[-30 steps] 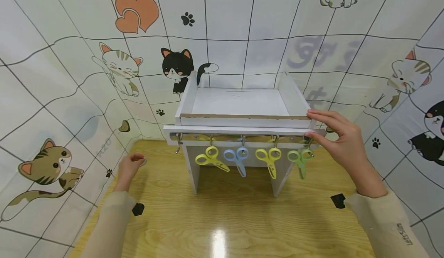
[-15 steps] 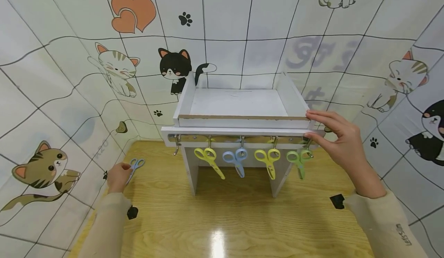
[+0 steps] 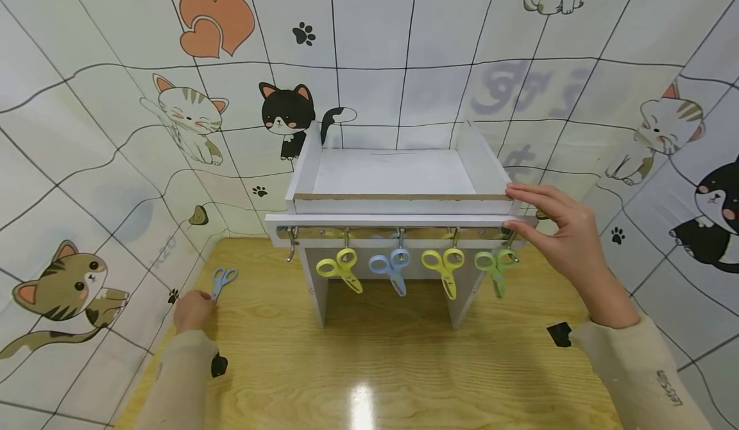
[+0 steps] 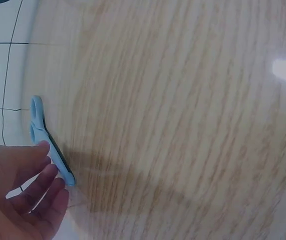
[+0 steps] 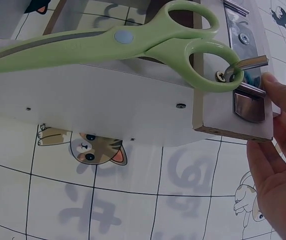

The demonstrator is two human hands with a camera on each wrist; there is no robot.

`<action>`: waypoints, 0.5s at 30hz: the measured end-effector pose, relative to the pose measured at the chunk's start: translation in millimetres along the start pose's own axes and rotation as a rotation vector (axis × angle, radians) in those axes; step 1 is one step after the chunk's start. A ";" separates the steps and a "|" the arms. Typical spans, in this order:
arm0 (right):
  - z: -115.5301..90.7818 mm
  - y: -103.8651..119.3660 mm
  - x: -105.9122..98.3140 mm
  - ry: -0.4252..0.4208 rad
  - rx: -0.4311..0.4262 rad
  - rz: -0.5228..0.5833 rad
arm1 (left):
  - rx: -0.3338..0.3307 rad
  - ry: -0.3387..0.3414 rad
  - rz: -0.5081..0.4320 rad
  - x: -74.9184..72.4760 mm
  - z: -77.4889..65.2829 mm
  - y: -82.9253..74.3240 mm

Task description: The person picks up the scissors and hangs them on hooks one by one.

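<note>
Blue-handled scissors lie flat on the table at the left. My left hand is low beside them, its loosely bent fingertips and thumb right at the edge of the blades, which stay visible beyond the fingers in the left wrist view. My right hand holds the right end of the white shelf stand, thumb on the front rail and fingers above. Green scissors hang by one handle loop from a hook near that hand. Yellow scissors, blue scissors and more yellow scissors hang farther left along the rail.
A bare hook sits at the rail's left end. The wood-grain table stretches in front of the stand, with black patches near both sleeves. A cat-print wall covering encloses the back and sides.
My left hand has moved left and toward the body, down to the table with the blue scissors. The leftmost yellow scissors have swung on their hook. The right hand keeps its place.
</note>
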State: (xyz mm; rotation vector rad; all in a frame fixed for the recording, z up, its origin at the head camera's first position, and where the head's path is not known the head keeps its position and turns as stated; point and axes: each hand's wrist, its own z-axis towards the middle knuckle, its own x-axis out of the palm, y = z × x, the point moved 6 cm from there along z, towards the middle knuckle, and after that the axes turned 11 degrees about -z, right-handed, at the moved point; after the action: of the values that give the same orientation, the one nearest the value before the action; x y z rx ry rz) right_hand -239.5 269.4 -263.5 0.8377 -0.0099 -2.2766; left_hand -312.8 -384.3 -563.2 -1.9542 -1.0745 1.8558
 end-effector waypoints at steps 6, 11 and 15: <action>0.7 2.4 0.5 0.003 0.002 0.008 | 0.004 -0.055 0.022 2.0 0.0 8.8; 0.6 2.9 -0.1 0.004 0.010 0.008 | 0.007 -0.069 0.016 3.6 -0.2 10.2; 0.2 3.0 -0.6 0.004 0.012 0.003 | -0.004 -0.053 0.001 4.7 -0.5 11.3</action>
State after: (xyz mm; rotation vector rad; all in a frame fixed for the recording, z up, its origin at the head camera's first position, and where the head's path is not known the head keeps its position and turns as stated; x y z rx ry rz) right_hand -237.5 267.5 -262.3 0.8482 -0.0226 -2.2743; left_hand -308.9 -389.1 -573.9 -1.9183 -1.0931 1.9181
